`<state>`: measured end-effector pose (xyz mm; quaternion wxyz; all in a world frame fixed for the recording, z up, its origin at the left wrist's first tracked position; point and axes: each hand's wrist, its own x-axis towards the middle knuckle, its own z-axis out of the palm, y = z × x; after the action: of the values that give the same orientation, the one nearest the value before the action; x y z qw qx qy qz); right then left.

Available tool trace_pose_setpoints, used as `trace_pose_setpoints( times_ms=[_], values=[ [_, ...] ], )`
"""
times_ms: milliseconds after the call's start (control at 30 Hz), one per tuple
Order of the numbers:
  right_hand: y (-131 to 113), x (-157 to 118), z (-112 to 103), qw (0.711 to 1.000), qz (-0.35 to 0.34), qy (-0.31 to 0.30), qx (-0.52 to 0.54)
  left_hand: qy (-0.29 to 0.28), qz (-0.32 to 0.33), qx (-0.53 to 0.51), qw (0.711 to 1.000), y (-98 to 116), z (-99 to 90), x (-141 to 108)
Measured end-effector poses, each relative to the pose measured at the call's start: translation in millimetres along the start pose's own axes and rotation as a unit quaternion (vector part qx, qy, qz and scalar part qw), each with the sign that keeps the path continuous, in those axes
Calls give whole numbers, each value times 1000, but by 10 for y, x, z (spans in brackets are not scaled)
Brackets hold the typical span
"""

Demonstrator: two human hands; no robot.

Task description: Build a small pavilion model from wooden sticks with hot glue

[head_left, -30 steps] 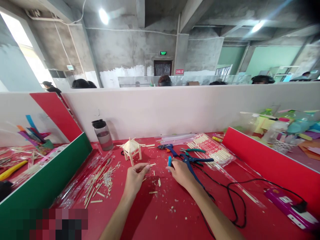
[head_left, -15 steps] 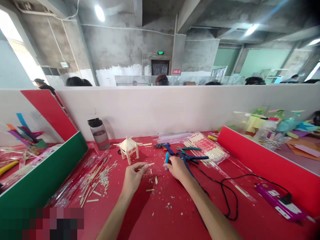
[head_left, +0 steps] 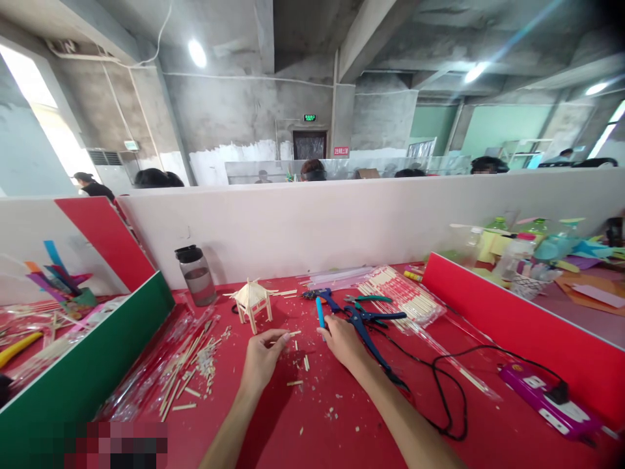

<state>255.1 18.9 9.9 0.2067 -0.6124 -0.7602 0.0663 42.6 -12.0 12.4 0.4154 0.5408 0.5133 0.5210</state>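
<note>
My left hand (head_left: 266, 352) pinches a short wooden stick (head_left: 293, 333) over the red table (head_left: 273, 433). Held in my right hand (head_left: 340, 337) is a blue pen-like tool (head_left: 320, 312), nearly upright. Behind my left hand stands a small pavilion model (head_left: 252, 303) made of sticks, with a peaked roof. Short stick pieces (head_left: 306, 363) and small scraps lie between and in front of the hands. Just beyond my right hand are blue-handled pliers (head_left: 364, 326) and a green-handled pair (head_left: 375, 299).
A water bottle (head_left: 196, 277) stands at the back left, near a pile of sticks (head_left: 188, 371). Bagged sticks (head_left: 405, 293) lie at the back right. A black cable leads to a purple power strip (head_left: 547, 398). Green (head_left: 97, 352) and red dividers (head_left: 517, 326) flank the table.
The view has tilted up slightly, so the table things sit lower. The blue tool now leans a little to the left at its top. Both hands keep their hold.
</note>
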Motion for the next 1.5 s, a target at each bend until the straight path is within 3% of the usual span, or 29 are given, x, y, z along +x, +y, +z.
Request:
trace_pose_setpoints(
  times_ms=[333, 533, 633, 733, 900, 1000, 1133, 1233, 1333, 1400, 1500],
  values=[
    [207, 20, -112, 999, -9, 39, -3, -17, 38, 34, 999, 146, 46, -64],
    [545, 3, -329, 991, 82, 79, -69, -11, 25, 30, 999, 121, 21, -33],
    [662, -51, -386, 983, 137, 28, -120, -11, 20, 21, 1000, 96, 13, -19],
    [712, -99, -363, 977, 149, -33, -147, -16, 9, 7, 1000, 75, 2, -11],
    [732, -95, -331, 971, 161, -43, -170, -13, -20, -37, 999, 31, -19, 5],
    [738, -74, -349, 971, 154, -31, -178, -13, -36, -56, 998, 9, -22, 9],
    [731, -57, -413, 975, 126, 42, -180, -13, -56, -79, 995, 23, -13, -6],
    [647, -55, -500, 980, 84, 116, -141, -2, -65, -103, 993, 54, -14, -7],
    [420, -82, -565, 985, 29, 168, -15, 21, -61, -130, 989, 75, -37, 13],
    [200, -124, -556, 980, -23, 152, 123, 34, -55, -136, 989, 89, -63, 28],
    [-141, -212, -460, 953, -51, 71, 288, 50, -54, -143, 987, 124, -106, 37]
  ],
)
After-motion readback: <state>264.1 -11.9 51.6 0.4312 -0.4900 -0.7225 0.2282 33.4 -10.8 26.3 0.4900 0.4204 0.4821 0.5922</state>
